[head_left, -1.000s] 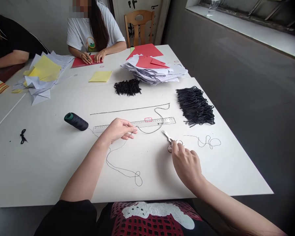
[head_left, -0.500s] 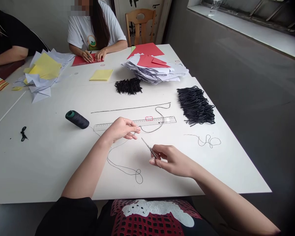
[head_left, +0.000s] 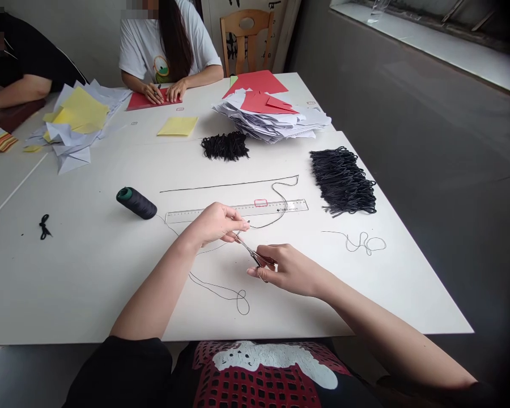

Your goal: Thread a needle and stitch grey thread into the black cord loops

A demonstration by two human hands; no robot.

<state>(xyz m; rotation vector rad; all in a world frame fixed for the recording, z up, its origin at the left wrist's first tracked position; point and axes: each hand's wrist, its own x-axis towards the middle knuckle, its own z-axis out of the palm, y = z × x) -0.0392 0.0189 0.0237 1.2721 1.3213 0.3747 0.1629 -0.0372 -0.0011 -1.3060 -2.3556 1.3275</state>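
Observation:
My left hand (head_left: 219, 225) pinches a black cord (head_left: 268, 225) between thumb and fingertips, just in front of a clear ruler (head_left: 295, 206). From the pinch the cord curves right and back, then runs straight to the left behind the ruler. My right hand (head_left: 287, 270) grips small scissors (head_left: 252, 254) by the handles, their tips touching or nearly touching the thread under my left fingertips. Whether the blades are around the thread, I cannot tell. Thin thread (head_left: 221, 289) loops over the table below my left hand. A spool of black thread (head_left: 136, 203) lies to its left.
Bundles of black looped cords lie at the right (head_left: 343, 180) and farther back (head_left: 225, 146). A small knotted cord (head_left: 45, 226) is at the left, loose thread (head_left: 365, 243) at the right. Behind are a paper stack (head_left: 272, 126) and a person (head_left: 174, 51) with hands on red paper.
My right hand has brought the scissors left and up to my left fingertips. My left hand keeps its pinch on the cord. The whole view has shifted slightly.

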